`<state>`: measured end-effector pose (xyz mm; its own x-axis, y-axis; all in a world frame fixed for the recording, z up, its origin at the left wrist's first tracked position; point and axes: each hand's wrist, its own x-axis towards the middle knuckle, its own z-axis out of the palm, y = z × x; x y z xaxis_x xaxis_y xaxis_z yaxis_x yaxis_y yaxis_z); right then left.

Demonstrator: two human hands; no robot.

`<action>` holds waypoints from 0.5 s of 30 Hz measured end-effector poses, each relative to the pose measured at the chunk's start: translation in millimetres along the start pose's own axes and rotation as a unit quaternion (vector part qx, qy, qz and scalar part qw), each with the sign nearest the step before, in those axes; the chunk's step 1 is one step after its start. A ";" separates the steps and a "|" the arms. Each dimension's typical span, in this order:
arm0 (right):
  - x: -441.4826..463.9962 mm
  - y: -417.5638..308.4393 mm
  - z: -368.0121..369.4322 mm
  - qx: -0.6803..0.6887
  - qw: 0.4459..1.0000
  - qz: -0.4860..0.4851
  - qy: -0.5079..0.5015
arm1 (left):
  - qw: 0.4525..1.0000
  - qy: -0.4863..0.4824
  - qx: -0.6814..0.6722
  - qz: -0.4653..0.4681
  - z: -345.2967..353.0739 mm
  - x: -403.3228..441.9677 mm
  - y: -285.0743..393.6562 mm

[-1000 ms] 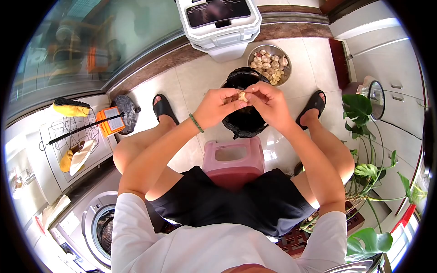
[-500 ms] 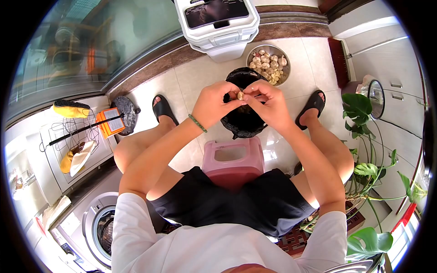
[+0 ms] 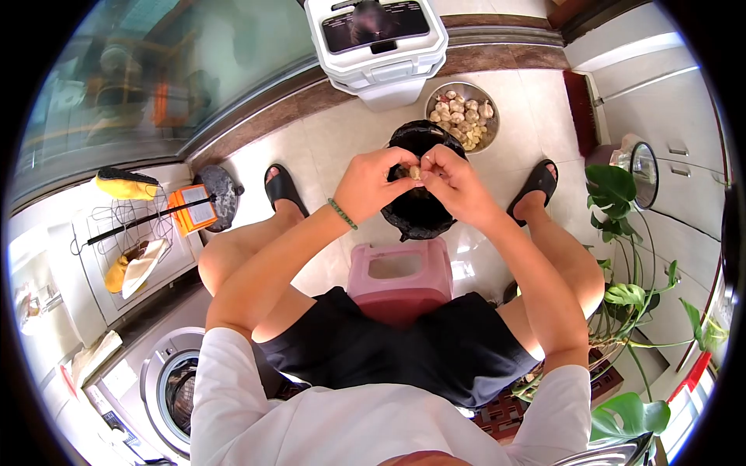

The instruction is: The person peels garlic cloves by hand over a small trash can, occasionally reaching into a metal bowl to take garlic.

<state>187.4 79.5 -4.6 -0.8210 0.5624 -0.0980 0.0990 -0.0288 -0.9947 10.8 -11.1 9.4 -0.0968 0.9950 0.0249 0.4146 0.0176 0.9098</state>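
Observation:
Between my fingertips is a small pale garlic clove (image 3: 415, 172), pinched from both sides. My left hand (image 3: 371, 180) grips it from the left, a green beaded bracelet on that wrist. From the right, my right hand (image 3: 457, 183) holds the same clove with thumb and forefinger. Both hands are over a bin lined with a black bag (image 3: 423, 225), whose contents are mostly hidden by my hands. Just beyond the bin, to the right, a metal bowl (image 3: 497, 133) holds several whole garlic bulbs (image 3: 466, 113) and peeled cloves (image 3: 474, 138).
A pink plastic stool (image 3: 400, 286) stands between my knees. Behind the bin is a white lidded container (image 3: 381, 70). A wire rack (image 3: 128, 225) and a washing machine (image 3: 175, 388) are at left, a leafy plant (image 3: 614, 190) and cabinets (image 3: 668, 116) at right.
The clove has turned a little between my fingers, and my fingertips have shifted around it. The whole view has moved slightly, with things appearing a bit lower and further right.

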 end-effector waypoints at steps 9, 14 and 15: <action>-0.3 4.3 1.1 -0.007 1.000 -0.012 -0.005 | 0.988 -0.058 0.124 0.068 1.2 -4.2 -2.6; -0.3 7.8 6.6 -0.021 1.000 -0.018 0.009 | 0.987 -0.036 0.122 0.094 4.0 -3.8 -2.7; 0.0 8.5 7.3 -0.013 0.999 -0.029 0.019 | 0.990 -0.028 0.103 0.088 5.1 -4.0 -2.6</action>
<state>184.2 73.2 -13.3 -0.8045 0.5927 -0.0384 0.0672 0.0266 -0.9974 14.7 -14.6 4.9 0.0416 0.9881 0.1482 0.5976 -0.1435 0.7888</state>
